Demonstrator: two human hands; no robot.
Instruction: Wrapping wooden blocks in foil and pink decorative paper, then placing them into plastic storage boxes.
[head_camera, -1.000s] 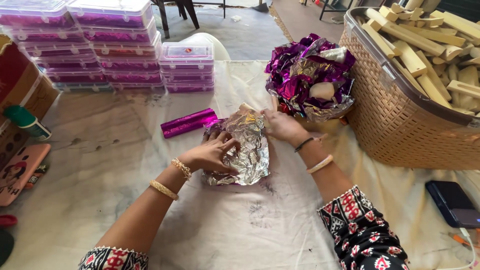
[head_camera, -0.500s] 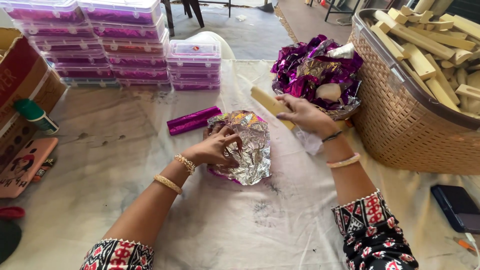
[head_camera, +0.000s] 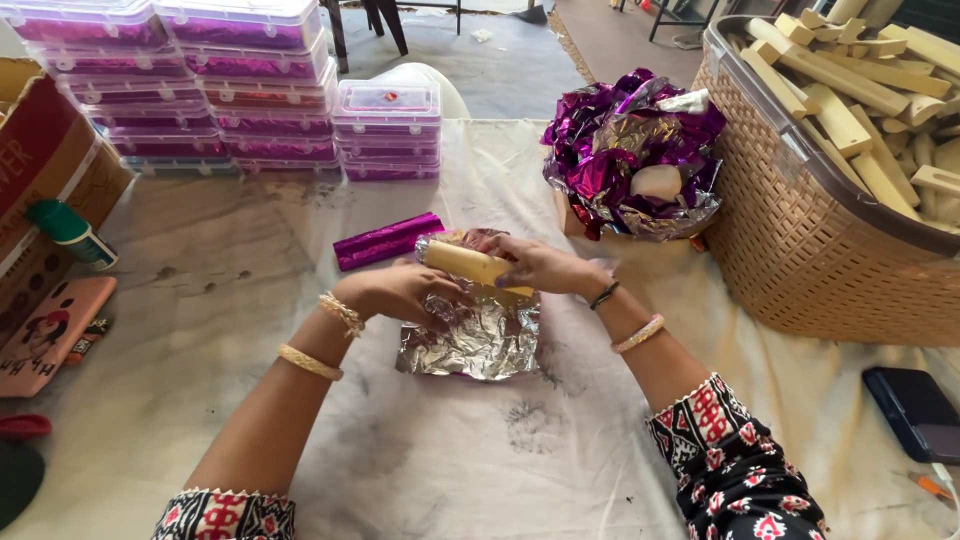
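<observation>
The right hand (head_camera: 545, 266) is gripping a pale bar (head_camera: 468, 264), fingers closed around it, over the foil sheet (head_camera: 470, 335) at the tabletop's centre; the left hand (head_camera: 400, 292), fingers curled, is pressing the foil's nine-o'clock edge.

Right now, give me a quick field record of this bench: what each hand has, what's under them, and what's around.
left hand: resting on the foil sheet, near the bar's end
right hand: holding a pale yellow bar over the foil
foil sheet: crinkled, silver side up, flat on the cloth-covered table
wrapped bar: purple foil, lying beyond the left hand
foil pile: purple and silver, beside the basket
basket: woven, tan, full of unwrapped bars
boxes: clear-lidded, stacked at far left
</observation>
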